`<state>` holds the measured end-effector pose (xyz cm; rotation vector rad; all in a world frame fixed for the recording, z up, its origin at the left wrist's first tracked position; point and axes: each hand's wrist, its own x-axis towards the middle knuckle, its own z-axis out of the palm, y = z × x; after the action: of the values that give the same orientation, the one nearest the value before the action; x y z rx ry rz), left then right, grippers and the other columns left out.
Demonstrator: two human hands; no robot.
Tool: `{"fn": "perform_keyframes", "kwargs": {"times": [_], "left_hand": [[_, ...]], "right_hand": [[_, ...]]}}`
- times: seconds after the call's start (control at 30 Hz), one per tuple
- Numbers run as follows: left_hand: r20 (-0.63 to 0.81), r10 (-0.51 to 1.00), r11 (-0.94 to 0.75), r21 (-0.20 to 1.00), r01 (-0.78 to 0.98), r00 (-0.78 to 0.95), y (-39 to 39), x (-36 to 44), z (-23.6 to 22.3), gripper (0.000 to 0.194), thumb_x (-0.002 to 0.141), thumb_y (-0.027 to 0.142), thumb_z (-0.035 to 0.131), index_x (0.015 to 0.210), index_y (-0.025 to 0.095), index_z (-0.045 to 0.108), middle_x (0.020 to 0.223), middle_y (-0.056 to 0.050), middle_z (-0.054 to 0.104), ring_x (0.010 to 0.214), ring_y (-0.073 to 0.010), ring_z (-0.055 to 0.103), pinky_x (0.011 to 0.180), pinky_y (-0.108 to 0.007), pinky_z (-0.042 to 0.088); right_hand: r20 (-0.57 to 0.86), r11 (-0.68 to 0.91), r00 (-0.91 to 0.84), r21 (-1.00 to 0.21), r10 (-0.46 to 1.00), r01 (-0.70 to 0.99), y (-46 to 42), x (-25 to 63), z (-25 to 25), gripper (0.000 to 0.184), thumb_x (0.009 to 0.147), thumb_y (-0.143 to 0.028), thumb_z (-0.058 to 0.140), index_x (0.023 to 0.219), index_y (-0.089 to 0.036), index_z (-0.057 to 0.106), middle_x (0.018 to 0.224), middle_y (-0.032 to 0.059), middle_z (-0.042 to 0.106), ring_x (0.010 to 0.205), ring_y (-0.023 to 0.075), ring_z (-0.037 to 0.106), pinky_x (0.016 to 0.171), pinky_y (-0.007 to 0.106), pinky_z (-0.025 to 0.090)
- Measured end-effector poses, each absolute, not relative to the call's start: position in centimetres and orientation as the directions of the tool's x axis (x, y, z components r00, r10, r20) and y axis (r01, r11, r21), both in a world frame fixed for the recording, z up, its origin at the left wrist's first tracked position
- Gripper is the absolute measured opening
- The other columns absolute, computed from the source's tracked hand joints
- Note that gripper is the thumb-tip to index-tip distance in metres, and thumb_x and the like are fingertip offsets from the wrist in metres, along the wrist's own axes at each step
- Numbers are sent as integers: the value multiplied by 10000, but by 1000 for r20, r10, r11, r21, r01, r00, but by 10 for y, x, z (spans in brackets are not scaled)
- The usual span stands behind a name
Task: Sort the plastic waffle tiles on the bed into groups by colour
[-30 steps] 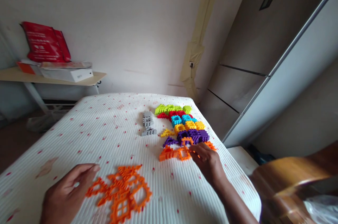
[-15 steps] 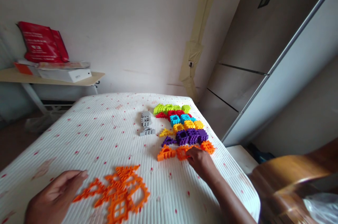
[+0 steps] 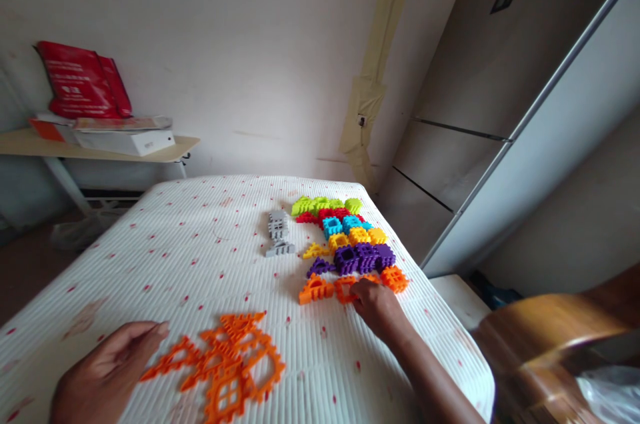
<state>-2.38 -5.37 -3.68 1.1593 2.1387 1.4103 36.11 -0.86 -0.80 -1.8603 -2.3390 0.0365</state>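
My right hand (image 3: pixel 376 301) is closed on an orange building block piece (image 3: pixel 345 289) in the nearest row of blocks; its fingertips are partly hidden. To the left of that piece stands an orange triangular block piece (image 3: pixel 316 290), and to the right an orange block (image 3: pixel 395 279). My left hand (image 3: pixel 107 367) is at the lower left, thumb and fingers close together, with nothing visible between them. Beside it lies a loose pile of flat orange interlocking pieces (image 3: pixel 227 357), including a window-shaped one and several pointed ones.
Beyond the orange row sit purple (image 3: pixel 366 257), yellow (image 3: pixel 359 236), blue (image 3: pixel 332 227), red (image 3: pixel 306 218) and green blocks (image 3: pixel 320 205). Grey blocks (image 3: pixel 278 227) stand apart to their left. A white quilted cover (image 3: pixel 150 264) lies underneath. A wooden chair (image 3: pixel 530 324) is at the right.
The whole view has shifted very slightly. Both hands stay in nearly the same places, and the blocks have not visibly moved.
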Motion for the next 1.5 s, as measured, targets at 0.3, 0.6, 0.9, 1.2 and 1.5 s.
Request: {"fn": "perform_keyframes", "kwargs": {"times": [0.3, 0.6, 0.9, 1.2, 1.5], "left_hand": [[73, 803, 232, 876, 423, -591, -53, -30, -36, 266, 552, 517, 645, 659, 274, 639, 557, 80, 654, 574, -190, 588, 499, -234, 426], [89, 819, 210, 874, 439, -568, -53, -29, -31, 273, 531, 515, 642, 653, 271, 636, 549, 76, 650, 577, -197, 601, 516, -242, 448], [61, 815, 243, 867, 435, -577, -54, -27, -32, 283, 557, 529, 632, 671, 271, 637, 547, 84, 648, 603, -196, 615, 521, -230, 441], [37, 849, 235, 866, 440, -527, -51, -36, -35, 300, 543, 512, 651, 692, 252, 638, 574, 70, 669, 615, -198, 625, 547, -226, 456], [61, 877, 210, 842, 496, -476, -52, -36, -34, 316, 581, 506, 615, 737, 231, 618, 618, 61, 664, 625, -142, 606, 614, -174, 457]], "right_hand": [[109, 242, -231, -104, 967, 965, -8, 359, -6, 213, 775, -69, 486, 783, -186, 664, 808, 17, 672, 721, 125, 617, 586, 200, 359], [90, 242, -234, -83, 968, 967, -8, 356, -4, 230, 785, -79, 487, 791, -205, 679, 807, 11, 672, 712, 122, 621, 567, 204, 340], [93, 237, -231, -62, 968, 969, -9, 356, -3, 256, 774, -66, 474, 797, -209, 685, 795, 16, 671, 693, 126, 613, 546, 211, 322], [91, 250, -251, 19, 964, 968, -10, 355, -1, 200, 809, -115, 515, 802, -214, 688, 773, 26, 672, 689, 143, 621, 510, 227, 306], [51, 244, -245, 37, 968, 969, -5, 355, -1, 188, 816, -147, 508, 767, -193, 683, 780, 31, 698, 693, 146, 634, 535, 221, 332]]}}
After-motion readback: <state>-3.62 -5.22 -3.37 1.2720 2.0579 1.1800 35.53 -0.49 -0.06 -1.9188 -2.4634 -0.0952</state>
